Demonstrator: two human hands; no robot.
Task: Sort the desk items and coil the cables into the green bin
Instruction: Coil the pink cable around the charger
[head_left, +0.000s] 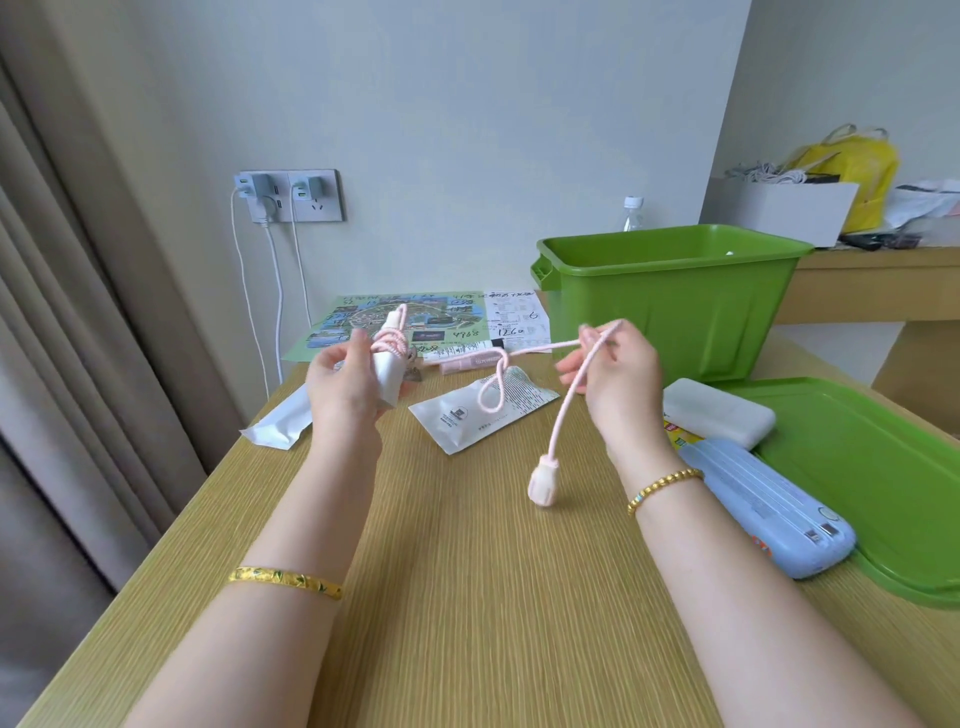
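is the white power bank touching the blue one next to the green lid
Cannot tell. In the head view the white power bank and the blue power bank look nearly abutting at their near corners, but the angle hides whether they actually meet.

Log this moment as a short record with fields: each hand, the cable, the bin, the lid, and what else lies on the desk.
left hand: holds a white charger with pink cable turns wound round it
right hand: pinches the pink cable farther along
cable: stretched between the hands, one loose loop in the middle; its plug end hangs below the right hand
green bin: upright at the back right, open
green lid: flat on the desk, right
other items: white packet, white power bank, blue power bank, map sheet
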